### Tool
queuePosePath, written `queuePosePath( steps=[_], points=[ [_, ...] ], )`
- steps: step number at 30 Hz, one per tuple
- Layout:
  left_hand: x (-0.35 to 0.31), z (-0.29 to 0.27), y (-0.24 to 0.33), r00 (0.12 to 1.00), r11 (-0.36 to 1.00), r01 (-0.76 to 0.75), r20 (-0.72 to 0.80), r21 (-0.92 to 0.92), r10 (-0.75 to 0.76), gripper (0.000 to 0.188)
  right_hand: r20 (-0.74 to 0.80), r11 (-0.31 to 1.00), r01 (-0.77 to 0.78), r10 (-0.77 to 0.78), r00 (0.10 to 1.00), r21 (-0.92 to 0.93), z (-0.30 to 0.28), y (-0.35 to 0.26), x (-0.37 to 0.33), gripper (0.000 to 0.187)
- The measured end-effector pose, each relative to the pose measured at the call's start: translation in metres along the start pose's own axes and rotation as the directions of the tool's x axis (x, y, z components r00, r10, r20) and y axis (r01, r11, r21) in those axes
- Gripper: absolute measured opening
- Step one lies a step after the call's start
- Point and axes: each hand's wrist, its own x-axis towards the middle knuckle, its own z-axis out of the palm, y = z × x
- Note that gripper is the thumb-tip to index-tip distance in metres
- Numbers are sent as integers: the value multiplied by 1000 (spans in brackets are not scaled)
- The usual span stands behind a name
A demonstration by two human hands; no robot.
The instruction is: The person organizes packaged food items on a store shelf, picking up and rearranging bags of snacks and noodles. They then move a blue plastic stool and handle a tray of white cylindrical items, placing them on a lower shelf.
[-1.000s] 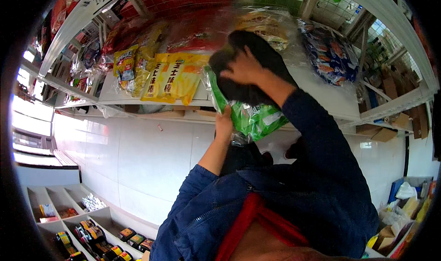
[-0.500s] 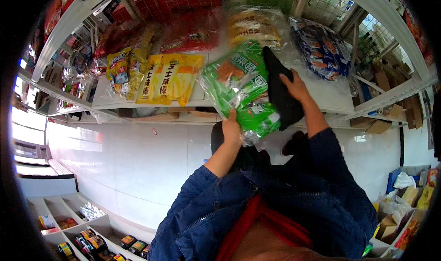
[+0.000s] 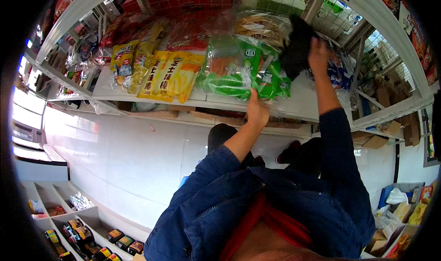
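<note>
The white shelf (image 3: pixel 301 102) spans the view from 10 o'clock across to 2. A divided bin (image 3: pixel 95 216) sits at 8 o'clock, its compartments holding jars and silver pieces; a second bin of loose goods lies at 4, with a white plastic bag (image 3: pixel 396 196) on top.

The bag of green packets (image 3: pixel 234 83), clear plastic around several packs, lies on the shelf near 1 o'clock: down, it seems, but not let go. Behind it are wrapped red packets (image 3: pixel 195 27) at 12 and a clear bag of beige packets (image 3: pixel 262 26) toward 1. Blue packets (image 3: pixel 343 72) lie at 2. Yellow packets (image 3: pixel 173 77) lie flat toward 11, overlapping and with no hand on them, so that spot looks finished.

The black cloth (image 3: pixel 297 43), between 1 and 2, is not set down; how much handling remains cannot be told. The right hand (image 3: pixel 320 59) touches its right side, too blurred to show the grip. The left hand (image 3: pixel 257 112) pinches the green bag's lower edge, thumb on top.

Smallest are the dark-lidded jars (image 3: pixel 115 235) and silver pieces (image 3: pixel 82 201).
</note>
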Motion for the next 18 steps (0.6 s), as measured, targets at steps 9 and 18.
queuePosePath(
  steps=[9, 18],
  points=[
    [13, -9, -25, 996, 991, -86, 19, 107, 84, 42, 381, 978, -122, 179, 907, -169, -94, 1, -110, 47],
    [6, -19, -19, 986, 978, 133, 80, 164, -147, 44, 761, 129, -936, 551, 342, 327, -12, -11, -132, 53]
  ],
)
